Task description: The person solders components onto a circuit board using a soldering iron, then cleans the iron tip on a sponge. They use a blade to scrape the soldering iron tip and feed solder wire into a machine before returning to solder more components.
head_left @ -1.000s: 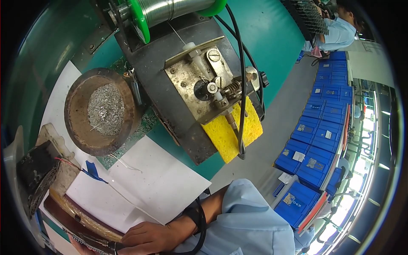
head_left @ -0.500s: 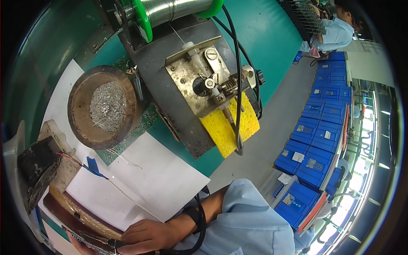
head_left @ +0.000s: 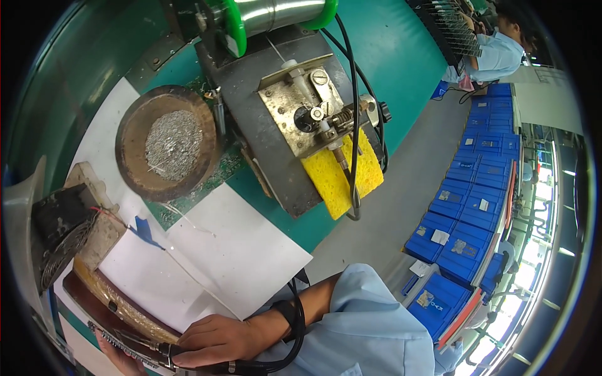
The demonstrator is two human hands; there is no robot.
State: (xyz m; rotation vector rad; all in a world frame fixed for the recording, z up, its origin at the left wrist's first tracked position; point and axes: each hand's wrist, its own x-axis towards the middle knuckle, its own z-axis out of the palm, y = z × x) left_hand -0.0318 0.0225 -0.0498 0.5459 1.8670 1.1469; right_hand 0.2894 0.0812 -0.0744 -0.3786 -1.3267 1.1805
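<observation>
**Soldering Iron in Hand at a Crowded Table**

Seen from the head camera, we gripped the iron in our right hand, fingers wrapped around the handle, its tip aimed leftward over a circuit board. Our left hand showed only partly beside that board, at the table's near side; we could not tell how it closed, nor whether the tip touched. White paper lay beyond our right hand, one corner reaching the table's right edge. Farther along that edge stood a dark solder feeder, a yellow sponge beneath its tube and a green-flanged wire spool behind. Left of the feeder sat a brown bowl of silvery scraps. Blue bins stood across the floor, past the right edge; a co-worker in light blue appeared farther off.
</observation>
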